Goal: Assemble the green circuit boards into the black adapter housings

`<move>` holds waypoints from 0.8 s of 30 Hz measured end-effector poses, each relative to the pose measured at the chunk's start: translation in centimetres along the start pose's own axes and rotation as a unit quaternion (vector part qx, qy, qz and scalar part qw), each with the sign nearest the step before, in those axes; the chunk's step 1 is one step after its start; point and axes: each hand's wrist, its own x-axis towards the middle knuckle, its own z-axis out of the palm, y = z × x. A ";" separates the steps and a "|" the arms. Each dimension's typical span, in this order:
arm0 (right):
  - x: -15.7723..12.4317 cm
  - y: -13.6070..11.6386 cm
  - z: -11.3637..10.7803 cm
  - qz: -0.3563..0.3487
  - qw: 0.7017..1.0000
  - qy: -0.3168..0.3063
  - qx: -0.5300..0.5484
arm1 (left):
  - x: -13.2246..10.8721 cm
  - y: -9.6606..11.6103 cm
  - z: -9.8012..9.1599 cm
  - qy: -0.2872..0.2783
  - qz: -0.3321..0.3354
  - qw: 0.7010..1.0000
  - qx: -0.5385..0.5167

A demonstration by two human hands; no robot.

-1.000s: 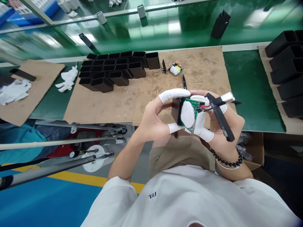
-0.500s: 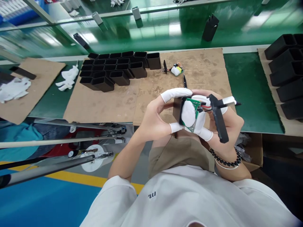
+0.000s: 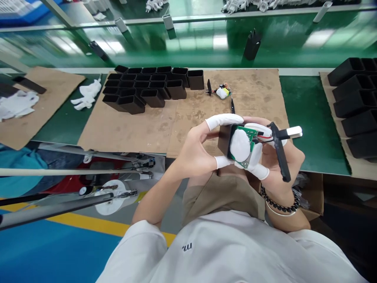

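Observation:
My left hand [image 3: 200,151], with white finger cots on thumb and finger, grips a black plastic housing [image 3: 225,138] from its left side. A green circuit board [image 3: 250,134] with a large white pad [image 3: 240,145] sits at the housing's open end, seemingly partly inside. My right hand [image 3: 272,163], also in finger cots, is closed around the board's edges. Red and black wires run from the board to a black end cap [image 3: 279,151] with plug pins, which hangs over my right palm. The inside of the housing is hidden.
Several black housings [image 3: 155,98] stand in rows on cardboard [image 3: 129,135] at the left; more housings [image 3: 357,105] stand at the right. Another circuit board [image 3: 223,92] lies beyond my hands. A black adapter [image 3: 252,45] rests on the green belt [image 3: 200,45]. White gloves [image 3: 88,94] lie left.
Both hands, with the housing and board, appear slightly further right and lower as the camera view shifts. My grip looks the same. On the belt, the black adapter appears further left.

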 end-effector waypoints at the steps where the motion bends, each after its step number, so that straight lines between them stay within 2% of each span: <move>1: 0.0 0.0 0.0 -0.001 1.000 0.000 -0.002 | 0.0 0.0 0.0 -0.001 -0.003 1.000 -0.002; 19: 0.2 0.0 0.1 -0.003 1.000 -0.002 -0.009 | -0.1 0.1 -0.2 0.000 -0.026 1.000 -0.008; 24: 0.1 0.0 0.1 -0.018 1.000 -0.004 0.023 | -0.1 0.2 0.0 0.003 -0.007 0.999 -0.033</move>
